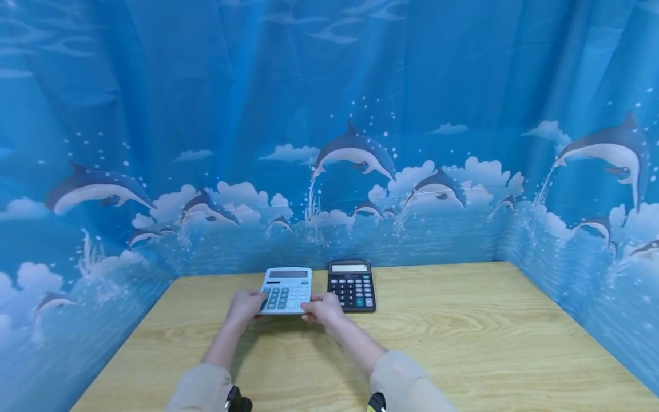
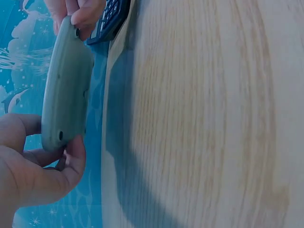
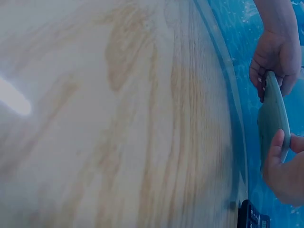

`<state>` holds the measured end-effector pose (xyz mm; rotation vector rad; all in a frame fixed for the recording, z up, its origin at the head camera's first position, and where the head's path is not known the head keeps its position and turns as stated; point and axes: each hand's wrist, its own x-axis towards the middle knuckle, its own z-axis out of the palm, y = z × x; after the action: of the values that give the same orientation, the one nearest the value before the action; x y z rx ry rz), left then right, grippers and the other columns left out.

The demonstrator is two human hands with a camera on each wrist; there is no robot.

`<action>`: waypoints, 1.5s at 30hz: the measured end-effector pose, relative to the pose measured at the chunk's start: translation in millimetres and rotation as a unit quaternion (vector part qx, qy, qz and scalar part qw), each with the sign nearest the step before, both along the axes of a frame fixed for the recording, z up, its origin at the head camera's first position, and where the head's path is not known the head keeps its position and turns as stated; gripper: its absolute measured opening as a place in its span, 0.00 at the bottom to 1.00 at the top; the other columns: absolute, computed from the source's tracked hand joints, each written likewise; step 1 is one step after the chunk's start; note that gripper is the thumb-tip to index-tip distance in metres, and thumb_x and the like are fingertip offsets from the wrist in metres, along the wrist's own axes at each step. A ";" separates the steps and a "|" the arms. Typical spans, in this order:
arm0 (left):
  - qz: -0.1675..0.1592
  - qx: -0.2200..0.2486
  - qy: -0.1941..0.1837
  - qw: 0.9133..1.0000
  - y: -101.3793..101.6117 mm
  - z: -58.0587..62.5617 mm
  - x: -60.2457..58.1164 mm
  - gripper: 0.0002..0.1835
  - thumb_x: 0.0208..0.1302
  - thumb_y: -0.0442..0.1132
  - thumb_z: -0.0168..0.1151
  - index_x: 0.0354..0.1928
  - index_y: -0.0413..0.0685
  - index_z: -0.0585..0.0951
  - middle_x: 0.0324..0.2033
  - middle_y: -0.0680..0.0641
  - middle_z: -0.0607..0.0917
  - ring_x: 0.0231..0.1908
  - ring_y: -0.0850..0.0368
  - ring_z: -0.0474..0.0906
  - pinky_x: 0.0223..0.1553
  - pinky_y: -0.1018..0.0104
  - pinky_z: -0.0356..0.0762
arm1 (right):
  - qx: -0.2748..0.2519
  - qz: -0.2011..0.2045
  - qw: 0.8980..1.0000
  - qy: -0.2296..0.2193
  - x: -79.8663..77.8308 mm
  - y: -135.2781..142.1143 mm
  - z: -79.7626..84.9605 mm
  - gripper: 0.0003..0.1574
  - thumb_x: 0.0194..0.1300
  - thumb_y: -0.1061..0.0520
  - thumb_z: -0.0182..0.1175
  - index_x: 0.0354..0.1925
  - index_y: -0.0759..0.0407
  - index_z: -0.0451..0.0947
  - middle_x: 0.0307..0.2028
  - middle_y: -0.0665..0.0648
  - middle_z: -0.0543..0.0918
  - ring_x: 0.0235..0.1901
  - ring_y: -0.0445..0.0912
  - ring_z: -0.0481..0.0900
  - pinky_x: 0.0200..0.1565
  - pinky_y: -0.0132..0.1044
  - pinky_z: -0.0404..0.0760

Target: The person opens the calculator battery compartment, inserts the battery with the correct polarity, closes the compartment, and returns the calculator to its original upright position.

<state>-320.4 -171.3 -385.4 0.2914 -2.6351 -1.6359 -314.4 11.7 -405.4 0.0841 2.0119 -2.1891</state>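
A pale blue-white calculator is held between both hands above the wooden table, its keys and display facing the head camera. My left hand grips its left side near the bottom, thumb on top and fingers beneath. At the lower right corner, my right hand pinches it the same way. Both wrist views show the calculator's underside raised off the table. A black calculator lies face up just to the right, its lower left part hidden behind the right hand.
The light wooden table extends to the front and right. A blue curtain printed with dolphins and clouds surrounds its back and sides. The black calculator lies close to the table's back edge.
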 end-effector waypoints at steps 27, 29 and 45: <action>-0.018 -0.138 0.013 0.990 17.2 -17.2 -5.7 0.23 0.44 0.27 0.54 0.46 0.19 0.73 0.41 0.26 0.77 0.36 0.41 0.75 0.32 0.57 0.76 | 0.223 0.047 0.974 0.002 -9.0 12.0 -11.0 0.10 0.55 0.68 0.61 0.37 0.71 0.73 0.21 0.61 0.77 0.14 0.44 0.76 0.21 0.35 0.80; -0.018 -0.135 0.003 0.991 18.1 -19.0 -5.5 0.24 0.45 0.27 0.54 0.47 0.18 0.71 0.42 0.26 0.76 0.33 0.42 0.74 0.27 0.61 0.75 | 0.238 0.063 0.969 0.008 -9.1 13.5 -12.4 0.11 0.54 0.69 0.60 0.38 0.71 0.73 0.23 0.61 0.77 0.15 0.44 0.76 0.21 0.34 0.80; -0.046 -0.223 0.008 0.974 20.5 -18.2 -8.6 0.25 0.55 0.33 0.57 0.52 0.21 0.70 0.45 0.26 0.76 0.39 0.40 0.76 0.40 0.54 0.76 | 0.425 0.101 0.891 0.120 -4.9 32.2 5.9 0.22 0.59 0.59 0.60 0.49 0.70 0.74 0.32 0.62 0.81 0.29 0.49 0.79 0.34 0.42 0.80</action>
<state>-329.0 -150.8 -403.6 0.1403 -2.9387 -1.0078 -319.3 43.9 -399.5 -0.2895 2.8101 -1.0986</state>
